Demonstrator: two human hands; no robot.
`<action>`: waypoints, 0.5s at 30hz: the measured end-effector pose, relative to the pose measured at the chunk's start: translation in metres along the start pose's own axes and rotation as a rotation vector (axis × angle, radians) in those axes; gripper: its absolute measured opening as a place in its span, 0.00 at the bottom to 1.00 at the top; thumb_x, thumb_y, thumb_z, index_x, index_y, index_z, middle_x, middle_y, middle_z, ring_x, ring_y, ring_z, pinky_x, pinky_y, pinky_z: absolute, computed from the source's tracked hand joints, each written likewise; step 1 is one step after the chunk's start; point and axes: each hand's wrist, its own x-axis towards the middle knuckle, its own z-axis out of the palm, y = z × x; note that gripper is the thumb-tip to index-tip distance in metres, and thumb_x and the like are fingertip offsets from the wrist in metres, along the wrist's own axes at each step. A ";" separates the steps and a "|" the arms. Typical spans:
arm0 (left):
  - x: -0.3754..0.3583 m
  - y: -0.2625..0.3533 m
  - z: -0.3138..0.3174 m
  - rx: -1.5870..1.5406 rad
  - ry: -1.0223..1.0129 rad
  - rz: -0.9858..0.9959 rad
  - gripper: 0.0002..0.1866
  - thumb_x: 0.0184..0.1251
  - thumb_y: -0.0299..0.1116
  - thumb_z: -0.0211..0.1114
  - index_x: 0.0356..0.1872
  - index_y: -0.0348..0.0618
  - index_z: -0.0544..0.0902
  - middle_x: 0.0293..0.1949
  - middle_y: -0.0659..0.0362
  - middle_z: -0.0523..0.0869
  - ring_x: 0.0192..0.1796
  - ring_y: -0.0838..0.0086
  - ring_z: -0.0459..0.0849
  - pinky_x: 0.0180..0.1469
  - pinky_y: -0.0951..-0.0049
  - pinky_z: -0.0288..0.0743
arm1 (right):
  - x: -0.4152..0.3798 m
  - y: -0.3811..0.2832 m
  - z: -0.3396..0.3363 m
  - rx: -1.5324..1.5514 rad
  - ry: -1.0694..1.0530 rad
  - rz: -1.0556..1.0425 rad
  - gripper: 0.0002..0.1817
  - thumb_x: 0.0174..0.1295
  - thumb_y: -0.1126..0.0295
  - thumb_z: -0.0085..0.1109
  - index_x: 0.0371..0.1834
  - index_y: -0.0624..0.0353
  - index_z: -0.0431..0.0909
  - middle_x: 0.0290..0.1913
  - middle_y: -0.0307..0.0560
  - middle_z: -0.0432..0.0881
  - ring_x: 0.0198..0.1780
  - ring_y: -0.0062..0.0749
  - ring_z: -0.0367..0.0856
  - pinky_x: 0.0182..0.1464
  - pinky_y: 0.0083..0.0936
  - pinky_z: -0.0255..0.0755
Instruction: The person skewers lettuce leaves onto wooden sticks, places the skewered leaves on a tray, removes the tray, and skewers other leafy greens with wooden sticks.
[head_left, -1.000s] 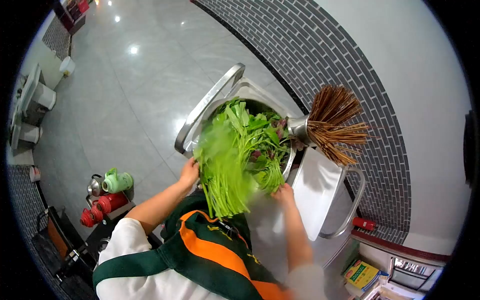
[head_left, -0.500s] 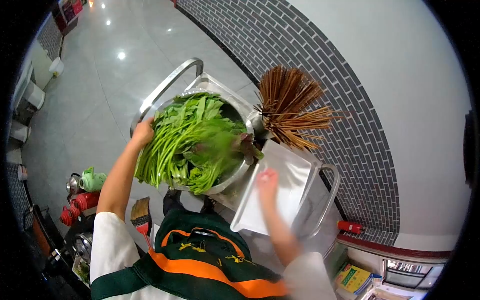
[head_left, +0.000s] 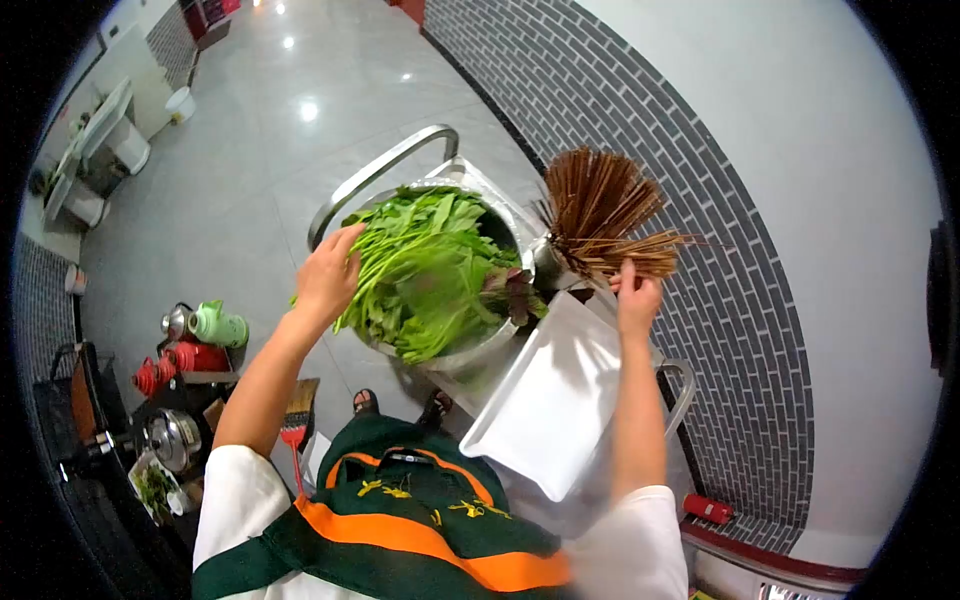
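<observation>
A large bunch of green leafy vegetables (head_left: pixel 420 270) fills a round metal basin (head_left: pixel 515 235) on the cart, with some dark reddish leaves at its right side. My left hand (head_left: pixel 328 280) lies over the stem ends at the left, thumb and fingers apart. At the right, my right hand (head_left: pixel 637 298) pinches the lower part of a bundle of thin brown wooden skewers (head_left: pixel 605 205). The skewers fan out of a metal container (head_left: pixel 550 262) beside the basin. Just below them sits a white rectangular tray (head_left: pixel 550 395), with nothing visible in it.
The metal cart's handles (head_left: pixel 385 175) curve up at both ends. A grey brick wall (head_left: pixel 700 230) runs along the right, with a red fire extinguisher (head_left: pixel 708 508) at its base. Thermos flasks (head_left: pixel 218 325) and a pot (head_left: pixel 172 440) stand at the left. A brush (head_left: pixel 297 415) hangs by my apron.
My right hand has moved from over the white tray up to the wooden skewers. My left hand has shifted from the basin's left edge onto the stems. The view has shifted slightly.
</observation>
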 end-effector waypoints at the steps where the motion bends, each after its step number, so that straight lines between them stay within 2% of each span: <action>1: -0.005 0.004 -0.006 0.005 0.000 -0.013 0.19 0.55 0.27 0.53 0.50 0.51 0.70 0.48 0.57 0.75 0.43 0.59 0.76 0.40 0.63 0.72 | 0.005 -0.010 -0.007 -0.043 -0.016 -0.007 0.14 0.61 0.63 0.49 0.30 0.65 0.72 0.21 0.41 0.76 0.21 0.21 0.73 0.23 0.18 0.67; 3: -0.007 0.011 -0.017 -0.080 0.056 0.039 0.18 0.56 0.27 0.53 0.49 0.51 0.70 0.47 0.58 0.76 0.43 0.59 0.76 0.40 0.64 0.72 | 0.020 -0.042 -0.026 -0.111 0.247 -0.161 0.17 0.61 0.60 0.47 0.27 0.65 0.71 0.19 0.42 0.75 0.20 0.21 0.72 0.22 0.20 0.66; 4: -0.008 0.013 -0.021 -0.121 0.086 0.061 0.17 0.56 0.27 0.53 0.49 0.51 0.71 0.45 0.57 0.77 0.43 0.60 0.76 0.41 0.66 0.72 | 0.030 -0.046 -0.047 -0.243 0.285 -0.195 0.20 0.62 0.56 0.45 0.27 0.65 0.70 0.20 0.42 0.74 0.19 0.22 0.70 0.22 0.22 0.65; 5: -0.009 0.016 -0.029 -0.120 0.078 0.049 0.17 0.56 0.27 0.53 0.49 0.51 0.71 0.45 0.57 0.77 0.43 0.60 0.76 0.41 0.66 0.72 | 0.043 -0.051 -0.070 -0.426 0.339 -0.225 0.21 0.63 0.56 0.42 0.31 0.66 0.72 0.21 0.48 0.74 0.22 0.32 0.73 0.26 0.30 0.65; 6: -0.008 0.020 -0.038 -0.217 0.102 0.083 0.17 0.57 0.27 0.54 0.49 0.49 0.72 0.44 0.57 0.77 0.43 0.60 0.77 0.42 0.67 0.72 | 0.040 -0.095 -0.080 -0.390 0.386 -0.258 0.22 0.63 0.55 0.41 0.30 0.67 0.72 0.23 0.50 0.74 0.25 0.34 0.74 0.29 0.32 0.66; 7: -0.004 0.024 -0.047 -0.316 0.131 0.119 0.17 0.57 0.27 0.54 0.49 0.48 0.72 0.44 0.56 0.77 0.42 0.60 0.77 0.42 0.68 0.72 | 0.051 -0.099 -0.112 -0.513 0.492 -0.451 0.23 0.63 0.53 0.41 0.33 0.67 0.72 0.27 0.51 0.76 0.29 0.32 0.74 0.31 0.29 0.68; 8: -0.001 0.026 -0.057 -0.368 0.163 0.183 0.17 0.57 0.27 0.55 0.50 0.43 0.72 0.44 0.54 0.78 0.44 0.62 0.77 0.45 0.71 0.71 | 0.044 -0.135 -0.132 -0.516 0.554 -0.573 0.24 0.63 0.53 0.41 0.38 0.67 0.73 0.31 0.51 0.76 0.31 0.30 0.74 0.32 0.25 0.69; 9: -0.001 0.034 -0.069 -0.372 0.168 0.174 0.17 0.57 0.27 0.55 0.50 0.43 0.72 0.44 0.54 0.78 0.44 0.62 0.77 0.45 0.71 0.71 | 0.036 -0.171 -0.153 -0.527 0.618 -0.693 0.24 0.63 0.53 0.41 0.42 0.67 0.73 0.34 0.50 0.76 0.33 0.28 0.74 0.34 0.21 0.71; 10: -0.001 0.045 -0.084 -0.474 0.146 0.228 0.17 0.58 0.26 0.54 0.50 0.40 0.71 0.46 0.53 0.77 0.48 0.65 0.76 0.50 0.71 0.68 | 0.017 -0.210 -0.164 -0.414 0.634 -0.608 0.24 0.62 0.53 0.43 0.43 0.68 0.72 0.36 0.50 0.75 0.34 0.28 0.74 0.34 0.21 0.71; 11: -0.001 0.054 -0.096 -0.578 0.120 0.279 0.17 0.59 0.25 0.53 0.51 0.37 0.70 0.48 0.53 0.77 0.52 0.68 0.74 0.54 0.72 0.64 | 0.003 -0.233 -0.184 -0.341 0.517 -0.759 0.20 0.61 0.58 0.45 0.43 0.67 0.72 0.38 0.51 0.75 0.35 0.28 0.74 0.33 0.20 0.72; 13: -0.003 0.073 -0.111 -0.766 -0.037 0.391 0.22 0.58 0.29 0.55 0.55 0.37 0.66 0.51 0.53 0.75 0.55 0.68 0.72 0.57 0.71 0.61 | -0.029 -0.280 -0.169 -0.115 0.414 -0.713 0.17 0.58 0.64 0.47 0.43 0.67 0.72 0.41 0.50 0.73 0.37 0.27 0.73 0.35 0.17 0.70; 14: -0.004 0.082 -0.114 -0.846 -0.118 0.481 0.26 0.58 0.32 0.56 0.58 0.37 0.62 0.53 0.52 0.73 0.56 0.67 0.70 0.58 0.70 0.60 | -0.037 -0.285 -0.155 0.004 0.089 -0.674 0.16 0.57 0.66 0.48 0.43 0.67 0.72 0.43 0.50 0.72 0.38 0.26 0.73 0.36 0.16 0.70; 15: -0.004 0.092 -0.114 -0.923 -0.199 0.572 0.31 0.57 0.35 0.58 0.61 0.38 0.58 0.54 0.50 0.71 0.57 0.66 0.69 0.58 0.69 0.59 | -0.043 -0.276 -0.114 0.074 0.014 -0.623 0.15 0.56 0.66 0.48 0.41 0.67 0.73 0.42 0.49 0.72 0.37 0.25 0.72 0.36 0.16 0.69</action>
